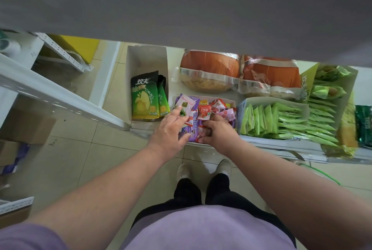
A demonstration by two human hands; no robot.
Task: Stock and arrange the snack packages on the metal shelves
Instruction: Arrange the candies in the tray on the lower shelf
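Both hands are down in the small white tray [233,102] of mixed snack sachets on the low metal shelf [281,146]. Left hand [168,132] has fingers stretched out and spread, index tip touching a pale pink-purple sachet [188,103] that stands up at the tray's far left; fingers rest on the purple packets [193,127] beneath. Right hand [218,132], just beside the left, has fingers curled down into the pile, gripping pink and red sachets [203,111] at the tray's near edge. Left of the left hand: open carton with green chip bags [144,98]. Right of the right hand: box of light green packets [281,116]. Beyond both hands: two orange bulk bags [209,68].
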